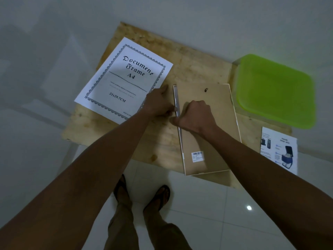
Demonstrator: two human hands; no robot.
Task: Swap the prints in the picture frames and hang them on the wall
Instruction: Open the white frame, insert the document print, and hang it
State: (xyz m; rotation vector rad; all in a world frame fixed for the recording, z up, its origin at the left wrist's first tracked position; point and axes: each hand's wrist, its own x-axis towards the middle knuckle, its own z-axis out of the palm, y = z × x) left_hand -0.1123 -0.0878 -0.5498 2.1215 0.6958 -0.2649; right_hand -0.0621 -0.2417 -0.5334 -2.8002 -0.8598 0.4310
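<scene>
Head camera, looking down: nearest to me are the person's sandalled feet (160, 195) on the white tiled floor (207, 210), below the picture frame's near end. That picture frame (191, 145) lies face down on the plywood surface (189, 69), its near end hanging a little over the surface's near edge. Its brown backing board faces up, with a barcode sticker (197, 156) near the close end and a small dark hanger (206, 90) near the far end.

Both hands work the frame's left rail, about halfway along it. The right hand (194, 114) sits on the backing with its fingers curled under, and its thumb reaches across that rail. The left hand (158, 103) comes in from outside the frame, with its fingers bent against the same rail just beyond the right thumb. I cannot tell what the fingertips have hold of beyond the rail itself.

Right of the frame, at its near half, lies a shoe-bag print (279, 150), face up at the surface's edge. Left of the frame and further off lies the "Document Frame A4" print (124, 78), face up and turned at an angle, with the left hand over its near corner. Beyond the frame's far right corner rests a bright green tray (275, 89).
</scene>
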